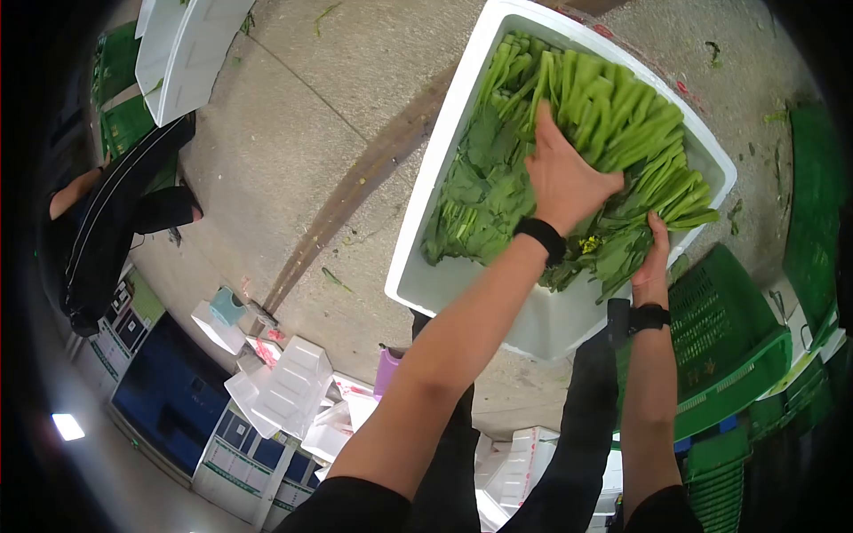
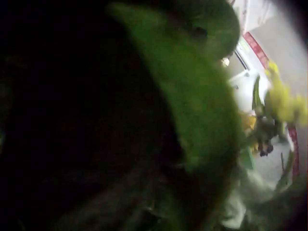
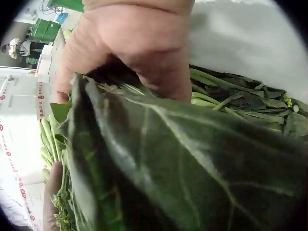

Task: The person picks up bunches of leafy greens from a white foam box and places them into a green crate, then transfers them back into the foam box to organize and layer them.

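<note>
the leafy greens (image 1: 613, 107) lie in a white foam box (image 1: 440, 151), stalks toward its far side. the left hand (image 1: 570, 180) is open, thumb and a finger spread wide over them. the right hand (image 1: 653, 253) grips leaves and stalks at the bunch's right edge, near a green crate (image 1: 733, 333) outside the box.

I observe a produce packing or market area: a white foam box (image 1: 413, 233) of leafy greens (image 1: 498, 169), green plastic crates (image 1: 724, 333) and a bare concrete floor (image 1: 293, 115).
</note>
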`<state>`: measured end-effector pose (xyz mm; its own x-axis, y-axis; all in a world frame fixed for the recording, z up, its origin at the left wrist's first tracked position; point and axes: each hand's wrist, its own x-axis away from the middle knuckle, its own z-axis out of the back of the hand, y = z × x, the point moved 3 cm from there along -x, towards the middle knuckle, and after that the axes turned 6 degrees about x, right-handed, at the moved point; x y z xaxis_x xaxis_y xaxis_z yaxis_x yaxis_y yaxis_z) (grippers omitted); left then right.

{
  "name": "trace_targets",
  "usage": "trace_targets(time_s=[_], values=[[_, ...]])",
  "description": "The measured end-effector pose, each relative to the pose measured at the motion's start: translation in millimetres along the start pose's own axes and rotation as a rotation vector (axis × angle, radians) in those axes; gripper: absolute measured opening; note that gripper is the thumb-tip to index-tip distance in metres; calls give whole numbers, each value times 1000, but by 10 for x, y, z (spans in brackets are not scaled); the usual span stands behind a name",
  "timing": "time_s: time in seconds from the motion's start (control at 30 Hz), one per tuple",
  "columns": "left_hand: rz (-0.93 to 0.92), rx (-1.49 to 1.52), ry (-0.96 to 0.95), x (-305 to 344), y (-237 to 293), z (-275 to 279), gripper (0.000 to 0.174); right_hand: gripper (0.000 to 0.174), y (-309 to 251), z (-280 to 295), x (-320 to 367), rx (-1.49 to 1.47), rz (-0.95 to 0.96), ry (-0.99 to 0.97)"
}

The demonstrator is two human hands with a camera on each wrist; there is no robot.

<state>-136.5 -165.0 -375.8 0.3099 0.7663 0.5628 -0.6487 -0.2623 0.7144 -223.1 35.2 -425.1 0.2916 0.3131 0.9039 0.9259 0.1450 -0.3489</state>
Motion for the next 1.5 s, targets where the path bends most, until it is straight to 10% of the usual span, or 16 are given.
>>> trace_targets(time_s=[0.23,0.6,0.87,1.23,1.5], values=[[262,141,-221,-298,-178,136,146,42,55,26,-42,-114,18,-36],[497,631,-543,-137,-96,246,63,46,54,175,63,-234,6,-105],[529,867,-494,-1,-296,263,56,42,34,17,214,-273,17,-120],[600,801,-476,1204,-472,1170,62,67,107,-24,1590,-106,-227,-167],[408,777,-382,2606,495,1878,89,77,-516,16,2788,47,-218,-379]])
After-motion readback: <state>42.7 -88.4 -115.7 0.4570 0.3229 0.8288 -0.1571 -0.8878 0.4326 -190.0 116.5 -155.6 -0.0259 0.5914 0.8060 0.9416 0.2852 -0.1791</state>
